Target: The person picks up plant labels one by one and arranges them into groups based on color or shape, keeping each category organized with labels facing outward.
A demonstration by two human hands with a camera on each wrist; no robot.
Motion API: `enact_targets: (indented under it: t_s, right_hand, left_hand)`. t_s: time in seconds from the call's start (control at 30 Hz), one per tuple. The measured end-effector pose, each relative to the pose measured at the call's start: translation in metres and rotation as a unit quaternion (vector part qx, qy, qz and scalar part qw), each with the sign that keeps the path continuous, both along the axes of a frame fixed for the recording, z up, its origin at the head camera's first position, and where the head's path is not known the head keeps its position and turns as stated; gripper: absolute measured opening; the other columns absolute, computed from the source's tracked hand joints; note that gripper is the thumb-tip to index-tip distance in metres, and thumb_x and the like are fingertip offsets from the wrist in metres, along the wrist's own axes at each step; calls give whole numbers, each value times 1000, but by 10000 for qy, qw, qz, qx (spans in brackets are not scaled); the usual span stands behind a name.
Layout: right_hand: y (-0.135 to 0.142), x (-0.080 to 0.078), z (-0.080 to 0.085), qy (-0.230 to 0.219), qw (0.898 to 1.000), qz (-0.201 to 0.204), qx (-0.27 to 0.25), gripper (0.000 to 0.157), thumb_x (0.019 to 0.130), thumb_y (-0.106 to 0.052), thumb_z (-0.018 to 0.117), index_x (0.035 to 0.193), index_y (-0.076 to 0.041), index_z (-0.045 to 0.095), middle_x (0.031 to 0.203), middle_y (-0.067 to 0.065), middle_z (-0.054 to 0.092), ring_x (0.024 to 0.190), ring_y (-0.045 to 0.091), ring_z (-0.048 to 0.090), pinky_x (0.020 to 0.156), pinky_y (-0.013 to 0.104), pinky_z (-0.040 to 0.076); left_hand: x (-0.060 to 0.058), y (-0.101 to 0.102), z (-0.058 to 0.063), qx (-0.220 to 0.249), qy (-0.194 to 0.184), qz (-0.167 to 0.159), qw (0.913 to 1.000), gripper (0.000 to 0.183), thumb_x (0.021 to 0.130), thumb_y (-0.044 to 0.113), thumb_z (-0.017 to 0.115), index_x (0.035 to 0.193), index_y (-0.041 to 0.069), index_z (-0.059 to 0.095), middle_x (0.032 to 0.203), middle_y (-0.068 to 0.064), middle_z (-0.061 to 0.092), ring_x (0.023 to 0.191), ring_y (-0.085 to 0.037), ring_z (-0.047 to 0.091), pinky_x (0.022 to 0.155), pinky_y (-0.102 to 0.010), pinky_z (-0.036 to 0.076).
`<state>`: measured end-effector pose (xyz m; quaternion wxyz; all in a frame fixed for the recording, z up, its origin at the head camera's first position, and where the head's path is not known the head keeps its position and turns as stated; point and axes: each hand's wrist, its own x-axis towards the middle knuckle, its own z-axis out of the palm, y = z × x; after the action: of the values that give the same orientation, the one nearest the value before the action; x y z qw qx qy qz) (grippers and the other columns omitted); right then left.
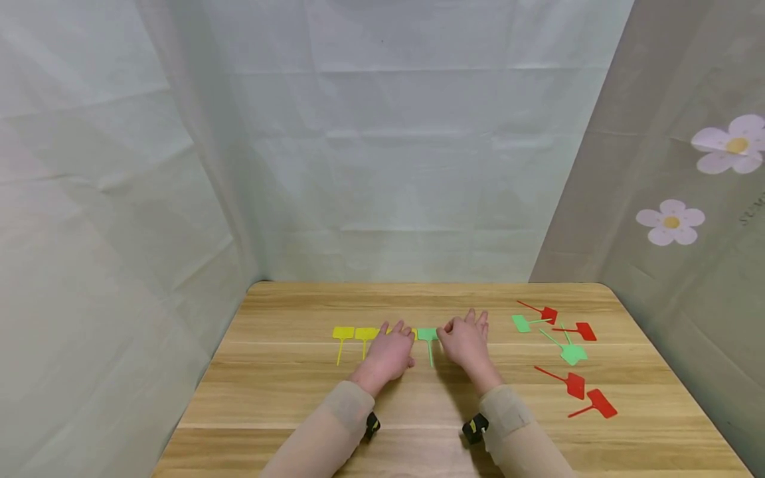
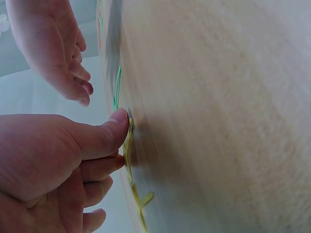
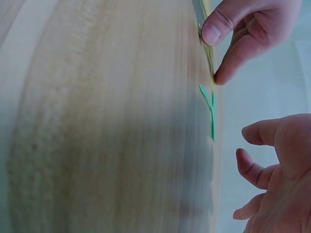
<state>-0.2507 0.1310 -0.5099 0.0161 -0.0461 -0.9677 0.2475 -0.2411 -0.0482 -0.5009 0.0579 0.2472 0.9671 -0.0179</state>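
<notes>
Yellow flag-shaped plastic tags (image 1: 343, 332) lie in a row on the wooden table, their thin stems toward me. My left hand (image 1: 391, 353) rests over the right end of the yellow ones, partly hiding them. In the left wrist view its thumb (image 2: 116, 127) and forefinger touch a yellow tag, the tips apart. Continuing the row to the right is a green tag (image 1: 427, 334), stem likewise toward me. My right hand (image 1: 468, 342) hovers just right of it, fingers loosely bent; the right wrist view shows a gap between those fingertips (image 3: 250, 133) and the green tag.
On the right of the wooden table (image 1: 287, 392) lie loose red tags (image 1: 576, 385) and green tags (image 1: 574, 354), pointing various ways, some overlapping. Pale cloth (image 1: 406, 172) hangs behind the table and at its left; a flower-printed cloth (image 1: 669, 279) hangs at the right.
</notes>
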Motion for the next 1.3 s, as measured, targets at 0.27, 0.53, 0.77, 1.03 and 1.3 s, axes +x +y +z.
enact_targets:
  t_s: [0.27,0.53,0.77,1.03,1.3]
  right_hand:
    - [0,1,1,43,10000,28,54,29,95,-37,61,83,-11,64,150,44,22,141,63,2,116,66,10]
    - [4,0,-1,-14,10000,24,53,30,96,-38,60,86,-10,64,151,43,20,142,62,1,116,66,9]
    - [15,6,2,91,9998,90,172,29,95,-38,62,87,-10,64,150,44,22,140,64,4,115,67,9]
    - [44,23,9,283,9995,29,163,27,94,-34,64,85,-9,64,148,46,24,138,66,4,114,69,10]
    - [73,38,12,247,9996,9,112,27,95,-34,63,90,-8,64,148,45,23,139,66,0,114,69,7]
  left_hand:
    - [0,-1,-2,-48,82,-37,9999,61,89,40,73,140,10,58,147,-1,52,144,-23,37,117,-50,28]
    - [-1,1,-3,7,20,11,10000,64,91,43,70,144,10,54,151,-2,48,146,-24,33,118,-51,24]
    - [0,3,-5,136,165,-34,9998,67,94,49,63,146,9,51,153,-3,46,146,-25,32,119,-50,23]
    - [1,13,-5,392,139,-117,9991,71,94,52,61,149,8,47,155,-5,42,148,-26,28,119,-51,21]
    - [1,26,-8,393,83,-206,9990,69,95,53,60,148,10,48,155,-4,43,148,-25,27,120,-50,21]
